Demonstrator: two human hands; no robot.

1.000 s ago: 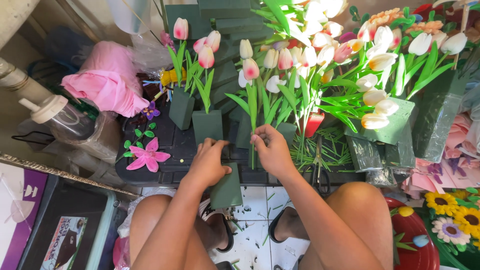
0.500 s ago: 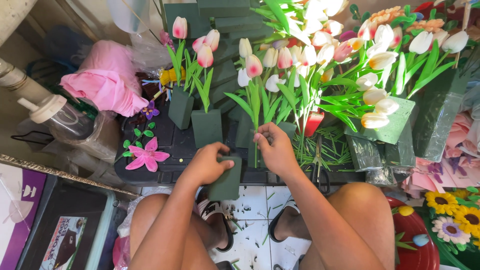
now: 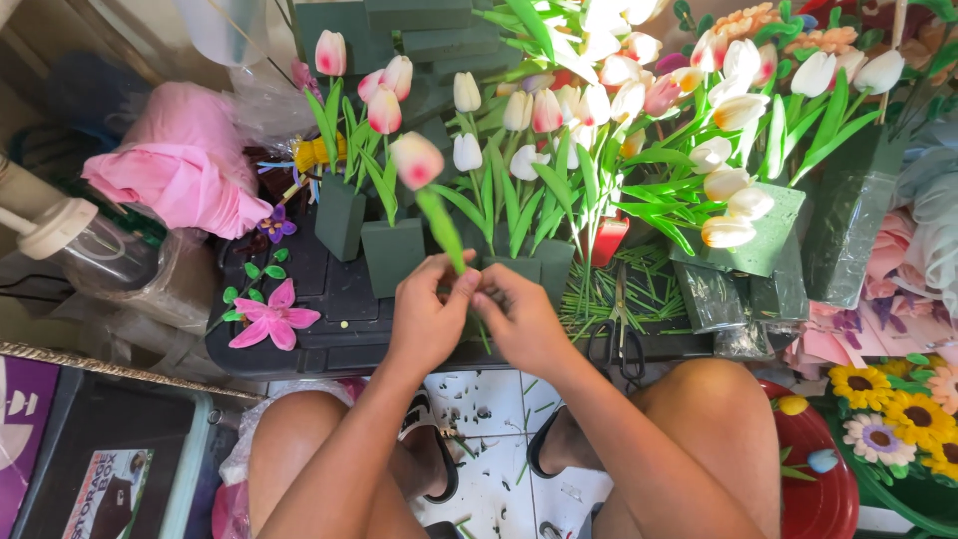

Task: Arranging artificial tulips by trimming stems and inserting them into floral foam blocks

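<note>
My left hand (image 3: 427,321) and my right hand (image 3: 521,317) meet in front of me, and both pinch the green stem of an artificial tulip (image 3: 417,160). Its pink and white bud stands above my fingers and tilts to the left. Just behind my hands, green foam blocks (image 3: 392,255) hold several more tulips upright on a black tray (image 3: 334,299). My bare knees and sandalled feet show below.
Black scissors (image 3: 619,344) lie on cut green stems right of my hands. A pink paper flower (image 3: 269,319) lies on the tray's left. Pink cloth (image 3: 180,170) and a plastic jar (image 3: 90,250) are at the left. A red bowl (image 3: 823,479) and paper sunflowers (image 3: 898,414) are at the right.
My left hand rested on a green foam block at the tray's front edge and my right hand on a stem. Both hands now grip one tulip stem, raised and tilted left.
</note>
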